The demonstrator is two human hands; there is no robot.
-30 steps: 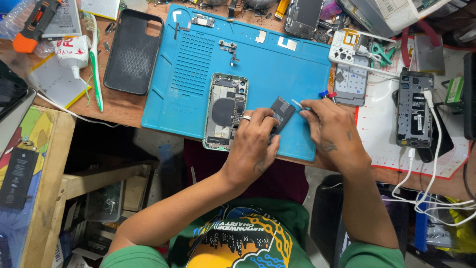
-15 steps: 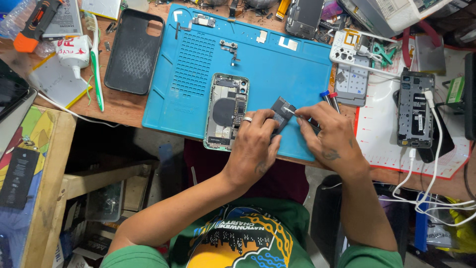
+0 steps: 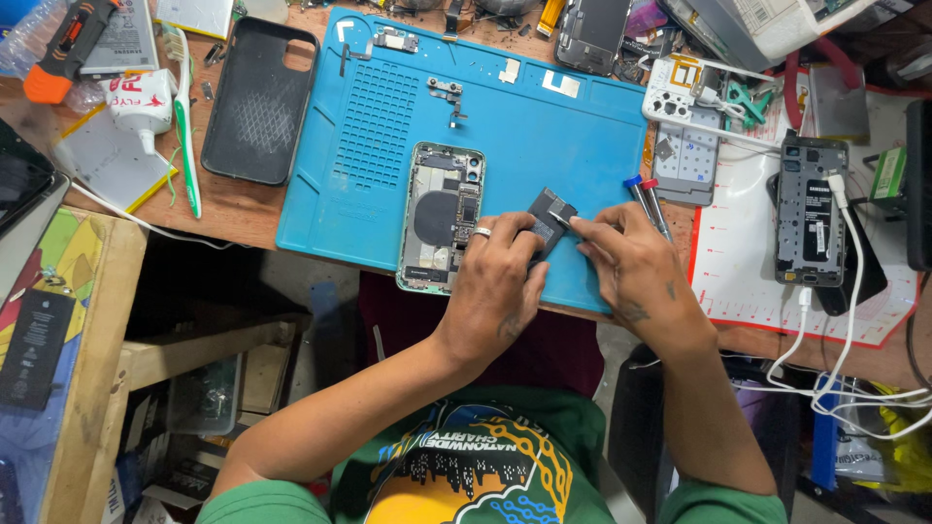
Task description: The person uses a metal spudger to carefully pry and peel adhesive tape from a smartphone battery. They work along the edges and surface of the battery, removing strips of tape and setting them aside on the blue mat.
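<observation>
Head view, step in hand: I judge I am working a small dark module (image 3: 549,221) loose in my fingers over the blue repair mat (image 3: 388,126); both hands meet on it at the mat's near edge.
Head view, left hand: my left hand (image 3: 500,277), a ring on one finger, is closed on the module's lower side; fingers pinched together on it.
Head view, right hand: my right hand (image 3: 626,262) pinches the module's upper right corner; fingertips together on a small pale tab there, as far as I can tell.
Head view, the module: a flat, dark grey rectangle, tilted, held just above the mat; its lower half is hidden by my left fingers.
Head view, opened phone: the phone with its back open (image 3: 442,215) lies flat on the mat, just left of my left hand; a round dark coil and boards show inside.
Head view, what the next move calls for: a steady pinch and a slow, even pull, I judge; the piece is thin and could bend.
Head view, about me: two screwdrivers with blue and red caps (image 3: 643,194) lie just behind my right hand; a black phone case (image 3: 257,102) sits well left; a second phone on a white cable (image 3: 811,209) lies to the right.
</observation>
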